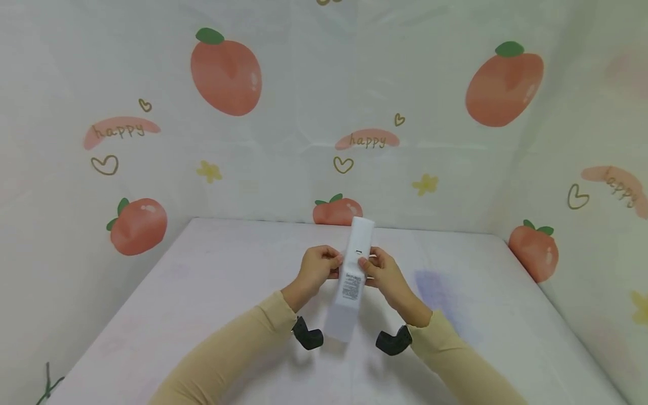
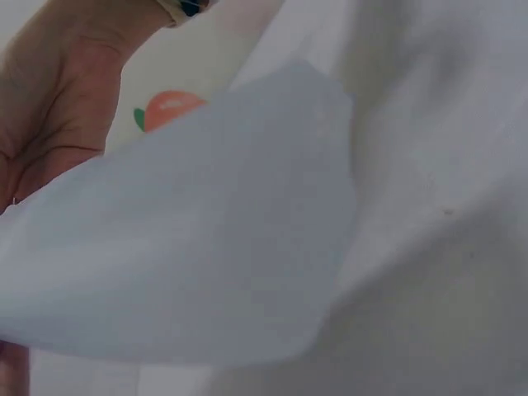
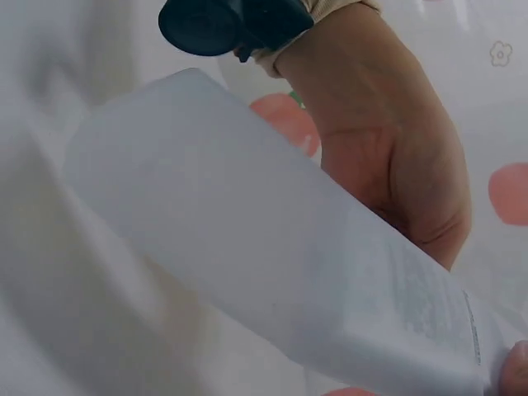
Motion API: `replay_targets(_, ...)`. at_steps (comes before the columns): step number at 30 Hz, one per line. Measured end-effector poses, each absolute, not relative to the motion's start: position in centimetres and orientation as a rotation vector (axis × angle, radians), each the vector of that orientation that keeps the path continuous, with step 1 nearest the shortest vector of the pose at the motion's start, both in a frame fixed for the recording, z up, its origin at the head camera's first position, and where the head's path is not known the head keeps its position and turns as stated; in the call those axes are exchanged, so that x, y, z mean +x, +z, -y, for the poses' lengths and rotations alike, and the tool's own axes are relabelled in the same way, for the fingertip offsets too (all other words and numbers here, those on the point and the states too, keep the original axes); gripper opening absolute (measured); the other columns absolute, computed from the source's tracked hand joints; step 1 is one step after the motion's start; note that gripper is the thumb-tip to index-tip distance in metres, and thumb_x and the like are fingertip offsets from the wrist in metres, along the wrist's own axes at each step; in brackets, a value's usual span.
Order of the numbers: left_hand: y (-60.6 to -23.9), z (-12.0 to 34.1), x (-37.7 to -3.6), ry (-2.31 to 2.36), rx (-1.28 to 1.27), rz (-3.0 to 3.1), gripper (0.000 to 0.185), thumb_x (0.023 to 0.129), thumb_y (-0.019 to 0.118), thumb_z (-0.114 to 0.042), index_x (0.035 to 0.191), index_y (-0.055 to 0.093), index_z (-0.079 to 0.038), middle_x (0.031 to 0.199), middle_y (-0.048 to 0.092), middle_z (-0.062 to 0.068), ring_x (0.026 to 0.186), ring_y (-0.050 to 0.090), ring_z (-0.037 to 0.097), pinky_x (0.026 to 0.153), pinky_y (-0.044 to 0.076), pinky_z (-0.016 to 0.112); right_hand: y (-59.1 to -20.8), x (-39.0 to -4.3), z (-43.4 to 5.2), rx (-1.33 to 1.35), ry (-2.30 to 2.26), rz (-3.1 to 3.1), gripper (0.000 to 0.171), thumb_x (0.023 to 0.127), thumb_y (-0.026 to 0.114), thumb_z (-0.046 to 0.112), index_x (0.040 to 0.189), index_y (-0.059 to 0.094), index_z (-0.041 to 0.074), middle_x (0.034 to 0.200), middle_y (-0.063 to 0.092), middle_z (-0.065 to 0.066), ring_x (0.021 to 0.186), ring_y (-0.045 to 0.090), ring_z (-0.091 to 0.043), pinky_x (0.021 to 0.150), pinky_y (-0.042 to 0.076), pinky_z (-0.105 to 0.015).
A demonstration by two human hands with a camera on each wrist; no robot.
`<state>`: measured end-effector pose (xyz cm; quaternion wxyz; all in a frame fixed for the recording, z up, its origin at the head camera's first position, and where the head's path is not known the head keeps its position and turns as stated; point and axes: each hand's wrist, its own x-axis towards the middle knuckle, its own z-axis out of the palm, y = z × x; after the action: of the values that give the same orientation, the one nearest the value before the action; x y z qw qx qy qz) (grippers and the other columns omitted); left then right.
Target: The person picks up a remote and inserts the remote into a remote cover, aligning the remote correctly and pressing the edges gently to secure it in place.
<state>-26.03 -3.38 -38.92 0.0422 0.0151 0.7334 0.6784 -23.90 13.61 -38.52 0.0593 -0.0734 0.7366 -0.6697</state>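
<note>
Right, both hands up over the table (image 1: 212, 281), approx. centre. Left hand (image 1: 316, 269) pinches the packet (image 1: 352, 279) on its 9 o'clock edge, fingers curled in on it; right hand (image 1: 386, 274) pinches the 3 o'clock edge, same height, thumb on the front. Packet is a long white strip w/ small black print mid-way, running 12 to 6, top end tilted a touch toward 1 o'clock, bottom end hanging free between the wrists. It's held clear of the table, not resting. Left wrist cam: packet (image 2: 190, 247) fills the view, palm (image 2: 58, 99) at 10 o'clock behind it. Right wrist cam: packet (image 3: 272, 264) crosses from 10 to 4 o'clock, print near the 4 end, left hand (image 3: 388, 157) at 1 o'clock beyond it. Beige sleeves (image 1: 238, 349), black wrist cams (image 1: 306, 334) under each cuff. Backdrop (image 1: 228, 73) w/ peach prints at 12.
</note>
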Motion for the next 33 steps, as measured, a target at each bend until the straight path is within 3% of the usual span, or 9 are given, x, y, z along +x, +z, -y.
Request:
replay_targets(7, -39.6, 3.6, -25.7, 2.152, 0.056, -2.186, 0.022, 0.091, 0.063, 0.001, 0.112, 0.061, -0.003, 0.078, 0.066, 0.006, 0.061, 0.061, 0.009, 0.056, 0.055, 0.023, -39.0, -24.4, -13.4, -0.184, -2.058, -2.203, 0.034, 0.098, 0.055, 0.009, 0.127, 0.045, -0.005, 0.101, 0.061, -0.010, 0.085, 0.062, -0.013, 0.079, 0.057, -0.035)
replay_targets(9, -39.8, 3.6, -25.6, 2.140, 0.075, -2.185, 0.018, 0.094, 0.060, -0.005, 0.111, 0.065, -0.001, 0.085, 0.066, 0.008, 0.066, 0.062, 0.009, 0.061, 0.057, 0.024, -39.0, -24.4, -13.4, -0.162, -2.062, -2.221, 0.034, 0.098, 0.056, 0.009, 0.127, 0.046, -0.005, 0.102, 0.060, -0.012, 0.084, 0.062, -0.013, 0.078, 0.057, -0.034)
replay_targets(12, -40.0, 3.6, -25.6, 2.105, 0.143, -2.207, 0.026, 0.098, 0.058, -0.016, 0.114, 0.066, 0.002, 0.094, 0.067, 0.011, 0.074, 0.063, 0.009, 0.068, 0.059, 0.028, -38.9, -24.5, -13.3, -0.121, -2.072, -2.235, 0.033, 0.097, 0.057, 0.008, 0.126, 0.048, -0.004, 0.103, 0.059, -0.012, 0.084, 0.061, -0.014, 0.077, 0.057, -0.034)
replay_targets(18, -40.1, 3.9, -25.7, 2.012, 0.297, -2.286, 0.036, 0.086, 0.075, -0.021, 0.114, 0.068, 0.001, 0.094, 0.067, 0.010, 0.077, 0.060, 0.010, 0.069, 0.057, 0.027, -38.5, -24.5, -13.2, -0.113, -2.100, -2.202, 0.038, 0.096, 0.059, 0.010, 0.130, 0.047, -0.003, 0.100, 0.057, -0.007, 0.086, 0.059, -0.013, 0.078, 0.056, -0.031)
replay_targets(22, -39.6, 4.2, -25.7, 2.028, 0.304, -2.322, 0.034, 0.087, 0.073, -0.015, 0.113, 0.065, 0.004, 0.100, 0.071, 0.017, 0.078, 0.062, 0.011, 0.070, 0.056, 0.028, -38.5, -24.3, -13.1, -0.108, -2.229, -2.000, 0.044, 0.098, 0.056, 0.012, 0.136, 0.038, -0.003, 0.101, 0.059, -0.002, 0.089, 0.061, -0.010, 0.080, 0.054, -0.025)
replay_targets(24, -39.2, 4.3, -25.7, 2.044, 0.296, -2.337, 0.033, 0.088, 0.071, -0.013, 0.114, 0.064, 0.006, 0.102, 0.071, 0.020, 0.080, 0.064, 0.012, 0.075, 0.057, 0.031, -38.7, -24.2, -13.0, -0.067, -2.314, -1.878, 0.039, 0.099, 0.053, 0.010, 0.133, 0.040, -0.004, 0.100, 0.060, -0.001, 0.089, 0.063, -0.009, 0.081, 0.054, -0.023)
replay_targets(29, -39.0, 4.4, -25.8, 2.064, 0.268, -2.330, 0.034, 0.088, 0.071, -0.015, 0.115, 0.063, 0.006, 0.101, 0.071, 0.021, 0.081, 0.066, 0.014, 0.076, 0.059, 0.034, -39.1, -23.9, -12.4, 0.060, -2.418, -1.822, 0.014, 0.099, 0.053, 0.007, 0.106, 0.056, -0.005, 0.092, 0.061, 0.000, 0.082, 0.063, -0.009, 0.078, 0.055, -0.022)
replay_targets(33, -39.2, 4.1, -25.7, 2.046, 0.309, -2.283, 0.038, 0.088, 0.072, -0.016, 0.119, 0.062, 0.005, 0.099, 0.071, 0.020, 0.081, 0.069, 0.017, 0.071, 0.060, 0.033, -39.0, -24.3, -12.3, 0.135, -2.432, -1.945, 0.011, 0.097, 0.055, 0.002, 0.100, 0.059, -0.007, 0.089, 0.061, -0.001, 0.080, 0.061, -0.009, 0.075, 0.054, -0.020)
